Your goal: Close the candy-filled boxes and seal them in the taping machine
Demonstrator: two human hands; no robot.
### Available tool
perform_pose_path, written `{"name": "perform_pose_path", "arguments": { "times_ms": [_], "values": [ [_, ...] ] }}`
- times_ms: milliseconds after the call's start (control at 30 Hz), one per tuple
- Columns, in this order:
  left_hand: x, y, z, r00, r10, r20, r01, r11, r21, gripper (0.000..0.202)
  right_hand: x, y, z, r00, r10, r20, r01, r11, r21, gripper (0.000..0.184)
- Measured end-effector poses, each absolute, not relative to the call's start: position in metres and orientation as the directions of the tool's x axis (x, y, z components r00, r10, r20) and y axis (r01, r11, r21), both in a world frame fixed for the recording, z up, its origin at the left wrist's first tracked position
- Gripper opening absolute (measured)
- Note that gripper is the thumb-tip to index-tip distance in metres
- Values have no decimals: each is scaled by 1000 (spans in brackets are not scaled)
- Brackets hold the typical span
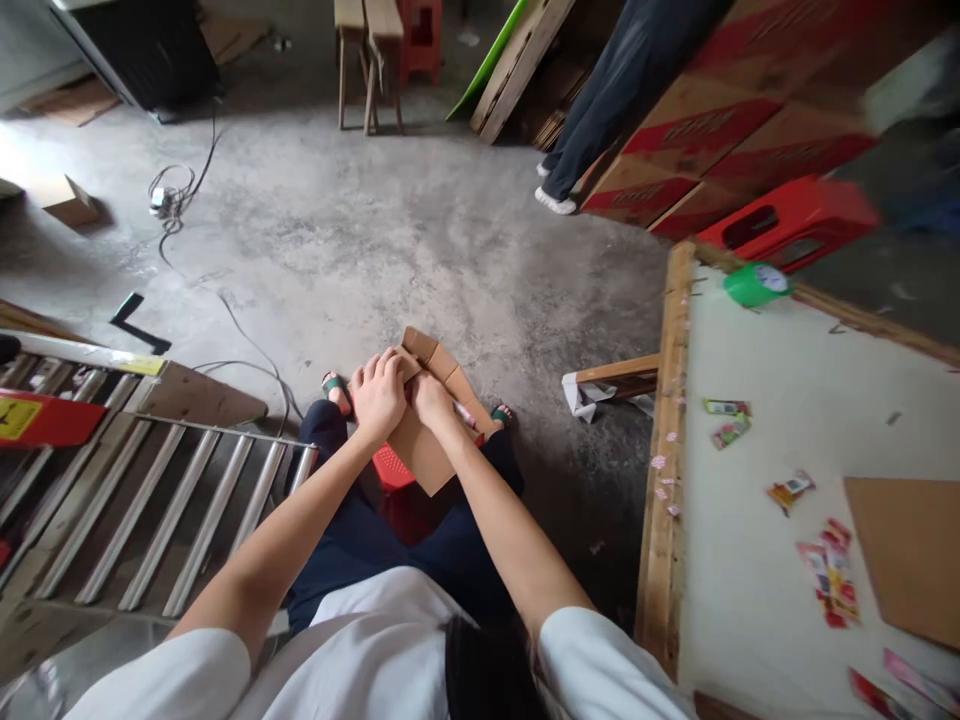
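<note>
A small open cardboard box [424, 450] rests in front of me between my knees, over a red plastic stool [391, 468]. My left hand [379, 393] has its fingers curled over the box's left side. My right hand [433, 402] reaches into the box's opening, and its fingers are hidden there. Beside the right wrist, a bit of a colourful packet [465, 412] shows inside, too small to name. Raised flaps stand along the far and right sides of the box.
A roller conveyor [187, 510] runs at left. On the right, a wood-edged table [750, 560] bears several snack packets [832, 575], a cardboard sheet [907, 560] and a green round item [757, 285]. Cables [176, 210] lie on the floor. Another person's legs [600, 110] stand near stacked cartons [697, 140].
</note>
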State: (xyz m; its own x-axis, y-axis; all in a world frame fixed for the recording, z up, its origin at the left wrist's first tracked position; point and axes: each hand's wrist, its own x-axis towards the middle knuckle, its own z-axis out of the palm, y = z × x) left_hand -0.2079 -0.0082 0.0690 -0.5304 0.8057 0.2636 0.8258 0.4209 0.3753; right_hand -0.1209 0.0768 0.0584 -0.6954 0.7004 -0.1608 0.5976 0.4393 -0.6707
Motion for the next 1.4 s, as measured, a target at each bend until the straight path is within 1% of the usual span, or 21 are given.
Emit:
{"name": "perform_pose_path", "arguments": {
  "times_ms": [67, 167, 233, 333, 367, 433, 533, 600, 667, 733, 867, 900, 967, 1033, 1100, 1167, 1233, 1300, 1333, 1367, 1400],
  "values": [
    [-207, -8, 72, -534, 802, 267, 830, 436, 349, 42, -119, 75, 67, -721, 682, -126, 571, 480, -666, 41],
    [-208, -7, 71, -541, 787, 296, 834, 455, 313, 42, -109, 67, 87, -742, 671, -13, 518, 560, -647, 44],
    [-209, -5, 68, -532, 789, 308, 842, 451, 296, 43, -98, 66, 103, -734, 677, 63, 499, 599, -627, 40],
    [-208, -4, 64, -532, 786, 315, 844, 461, 275, 44, -82, 77, 128, -634, 756, 159, 537, 580, -613, 43],
    [-208, -4, 64, -537, 783, 314, 841, 470, 266, 45, -78, 82, 134, -602, 784, 148, 561, 548, -620, 49],
    [-207, -4, 64, -547, 778, 308, 836, 488, 251, 46, -75, 89, 139, -604, 795, 56, 590, 493, -640, 63],
    [-211, -5, 62, -543, 788, 290, 837, 478, 268, 44, -81, 79, 126, -724, 684, -91, 554, 497, -668, 76],
    [-217, -8, 59, -556, 779, 290, 823, 465, 328, 41, -86, 62, 112, -738, 661, -138, 581, 517, -629, 88],
    [-222, -11, 56, -572, 761, 306, 804, 444, 396, 40, -89, 49, 101, -708, 681, -184, 649, 526, -549, 99],
    [-226, -14, 52, -545, 771, 329, 816, 400, 417, 40, -88, 46, 97, -699, 672, -244, 681, 520, -516, 106],
    [-224, -14, 52, -486, 814, 319, 855, 365, 369, 52, -80, 54, 102, -772, 514, -375, 629, 526, -573, 126],
    [-222, -14, 53, -507, 806, 306, 843, 390, 370, 53, -79, 53, 101, -769, 511, -384, 635, 545, -547, 132],
    [-216, -15, 57, -557, 780, 284, 807, 428, 408, 51, -78, 44, 98, -743, 567, -355, 668, 600, -440, 140],
    [-211, -17, 59, -579, 764, 283, 766, 392, 510, 46, -78, 28, 91, -723, 631, -281, 690, 648, -322, 138],
    [-210, -19, 54, -638, 704, 312, 666, 301, 683, 49, -76, 14, 84, -726, 652, -216, 687, 681, -254, 131],
    [-210, -23, 40, -772, 533, 346, 509, 194, 839, 53, -69, 13, 76, -739, 656, -151, 672, 703, -233, 124],
    [-207, -32, 17, -866, 384, 321, 398, 140, 907, 55, -61, 29, 68, -752, 655, -69, 648, 716, -262, 113],
    [-192, -46, -8, -951, 266, 155, 197, 139, 971, 57, -50, 60, 60, -766, 641, -43, 609, 702, -369, 105],
    [-180, -53, -20, -968, 249, 32, 66, 130, 989, 59, -45, 78, 57, -776, 628, -55, 581, 678, -449, 103],
    [-166, -58, -30, -958, 271, -94, -67, 108, 992, 61, -39, 98, 54, -787, 612, -77, 551, 642, -534, 102],
    [-151, -61, -38, -919, 338, -201, -187, 74, 980, 66, -34, 117, 52, -792, 601, -103, 530, 595, -605, 103]
  ]
}}
